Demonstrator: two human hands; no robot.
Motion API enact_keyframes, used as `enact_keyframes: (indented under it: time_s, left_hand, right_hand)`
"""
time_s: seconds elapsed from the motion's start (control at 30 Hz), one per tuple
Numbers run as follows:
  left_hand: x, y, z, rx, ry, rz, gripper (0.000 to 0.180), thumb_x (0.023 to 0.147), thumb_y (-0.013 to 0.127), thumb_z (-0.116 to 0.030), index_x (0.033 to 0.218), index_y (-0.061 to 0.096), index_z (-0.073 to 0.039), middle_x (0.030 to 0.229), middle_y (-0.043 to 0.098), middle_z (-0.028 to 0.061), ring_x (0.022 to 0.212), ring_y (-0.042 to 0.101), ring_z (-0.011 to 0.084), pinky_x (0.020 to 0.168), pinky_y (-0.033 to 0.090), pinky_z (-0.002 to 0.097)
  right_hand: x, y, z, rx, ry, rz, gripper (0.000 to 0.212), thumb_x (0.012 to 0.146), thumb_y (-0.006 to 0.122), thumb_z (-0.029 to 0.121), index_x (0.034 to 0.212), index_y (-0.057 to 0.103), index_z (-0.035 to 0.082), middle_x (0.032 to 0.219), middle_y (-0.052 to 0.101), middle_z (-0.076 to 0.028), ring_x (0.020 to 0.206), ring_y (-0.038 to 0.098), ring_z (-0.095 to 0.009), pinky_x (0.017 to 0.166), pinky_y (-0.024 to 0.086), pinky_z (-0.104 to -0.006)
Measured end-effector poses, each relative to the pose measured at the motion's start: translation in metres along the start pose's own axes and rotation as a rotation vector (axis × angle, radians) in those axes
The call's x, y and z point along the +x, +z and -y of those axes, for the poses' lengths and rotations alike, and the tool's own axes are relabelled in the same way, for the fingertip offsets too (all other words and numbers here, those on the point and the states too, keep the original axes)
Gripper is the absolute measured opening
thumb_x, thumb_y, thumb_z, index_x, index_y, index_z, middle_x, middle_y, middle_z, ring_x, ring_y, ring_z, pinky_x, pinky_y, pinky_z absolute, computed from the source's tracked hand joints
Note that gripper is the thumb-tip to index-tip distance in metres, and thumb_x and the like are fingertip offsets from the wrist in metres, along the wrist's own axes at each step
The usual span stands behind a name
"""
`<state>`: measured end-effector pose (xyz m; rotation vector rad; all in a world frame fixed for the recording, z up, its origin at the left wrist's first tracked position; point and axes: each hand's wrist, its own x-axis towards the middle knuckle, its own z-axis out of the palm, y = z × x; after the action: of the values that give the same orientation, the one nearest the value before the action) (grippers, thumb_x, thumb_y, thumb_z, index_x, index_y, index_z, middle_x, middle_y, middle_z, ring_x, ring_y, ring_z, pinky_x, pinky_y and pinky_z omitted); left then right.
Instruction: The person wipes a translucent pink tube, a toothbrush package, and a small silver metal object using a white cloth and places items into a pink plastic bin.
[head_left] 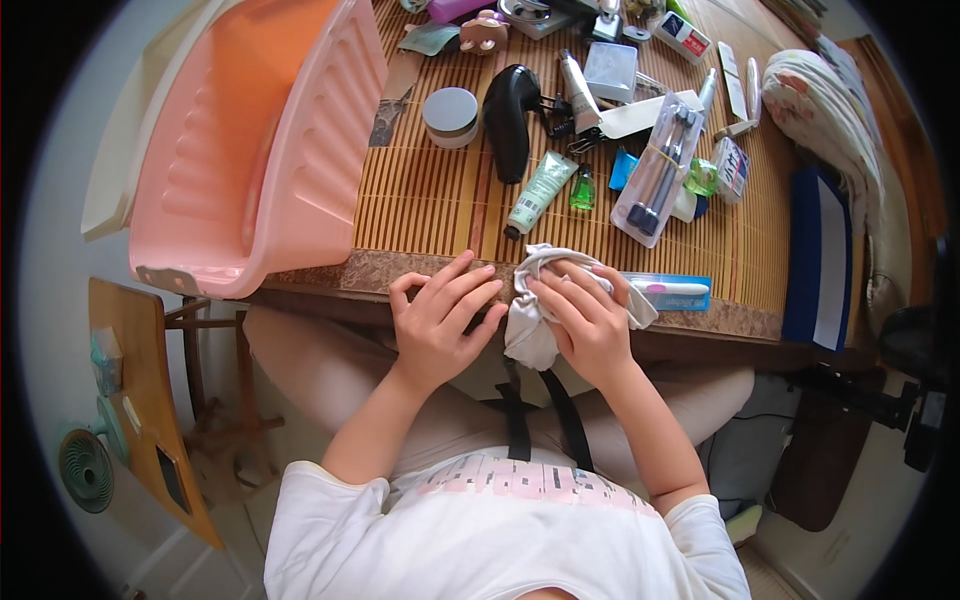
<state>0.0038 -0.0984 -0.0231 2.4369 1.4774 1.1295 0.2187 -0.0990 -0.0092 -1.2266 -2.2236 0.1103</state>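
Clearly, right fingers (560, 306) hold cloth (530, 338); left fingers (448, 280) spread.

The right hand (592, 322) grips a crumpled white cloth (532, 335) at the front edge of the bamboo-slat-covered desk (415, 215); the left hand (440, 312), empty with fingers spread, hovers just beside it. A pale-green squeeze tube (543, 190) lies beyond, near a curved glossy black object (508, 125). A pink ribbed plastic bin (320, 140) stands left.
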Motion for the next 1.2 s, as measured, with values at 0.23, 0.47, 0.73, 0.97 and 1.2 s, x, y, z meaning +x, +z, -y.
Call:
enact_keyframes:
  time_s: [0.23,0.47,0.73,0.97,1.2]
  left_hand:
    - [0.003,0.004,-0.01,-0.02,0.056,0.022,0.031,0.08,0.076,-0.015,0.11,0.071,-0.015,0.117,0.071,0.0011,0.119,0.064,0.0204,0.096,0.034,0.0374]
    - [0.009,0.015,-0.023,-0.097,0.205,0.083,0.024,0.083,0.075,-0.013,0.106,0.07,-0.009,0.121,0.07,0.0054,0.117,0.065,0.0157,0.094,0.043,0.0346]
    - [0.016,0.02,-0.024,-0.064,0.244,0.034,0.011,0.08,0.078,-0.012,0.089,0.072,-0.008,0.099,0.075,0.004,0.103,0.071,0.0169,0.086,0.044,0.0342]
    - [0.019,0.029,-0.031,-0.064,0.254,0.031,0.01,0.079,0.077,-0.008,0.087,0.071,-0.007,0.099,0.074,0.0046,0.102,0.071,0.0206,0.084,0.045,0.0363]
    - [0.019,0.023,-0.026,-0.021,0.287,0.044,0.01,0.08,0.079,-0.011,0.087,0.073,-0.007,0.097,0.074,0.0037,0.102,0.07,0.0193,0.082,0.042,0.0353]
  right_hand:
    - [-0.039,-0.004,-0.015,0.689,0.319,-0.434,0.012,0.086,0.062,0.004,0.097,0.065,-0.002,0.094,0.071,-0.017,0.096,0.068,-0.029,0.092,0.051,-0.0409]
    - [-0.035,-0.012,0.006,0.167,0.095,-0.301,0.031,0.078,0.067,0.003,0.109,0.07,0.003,0.101,0.072,-0.011,0.1,0.068,-0.027,0.094,0.05,-0.0429]
    - [-0.08,-0.019,-0.022,-0.099,0.334,-0.309,0.036,0.075,0.064,-0.001,0.107,0.075,0.01,0.097,0.075,-0.008,0.104,0.066,-0.029,0.098,0.045,-0.0436]
    - [-0.053,0.003,0.014,-0.043,0.251,-0.215,0.036,0.076,0.063,0.001,0.11,0.073,0.008,0.099,0.071,-0.005,0.101,0.066,-0.024,0.093,0.049,-0.04]
    - [-0.083,-0.038,-0.037,-0.203,0.375,-0.299,0.035,0.077,0.058,-0.006,0.106,0.072,0.008,0.098,0.073,-0.009,0.099,0.068,-0.027,0.099,0.045,-0.0437]
